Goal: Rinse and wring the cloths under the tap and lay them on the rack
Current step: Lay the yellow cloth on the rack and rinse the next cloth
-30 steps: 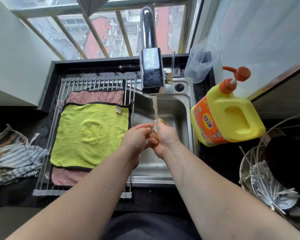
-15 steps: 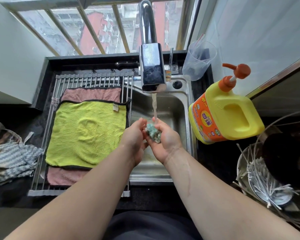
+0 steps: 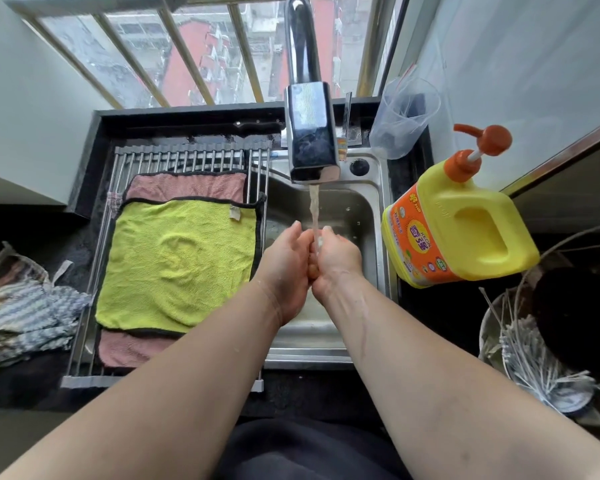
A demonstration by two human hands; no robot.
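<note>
12 o'clock: barred window (image 3: 201, 53), daylight coming in. 9 o'clock: white wall (image 3: 21, 116). 6 o'clock: black countertop (image 3: 309, 393).

Left hand (image 3: 287, 268) and right hand (image 3: 337, 260), palms together

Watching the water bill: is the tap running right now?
On. A stream of water falls from the tap onto the left hand and right hand, pressed together over the sink.
</note>
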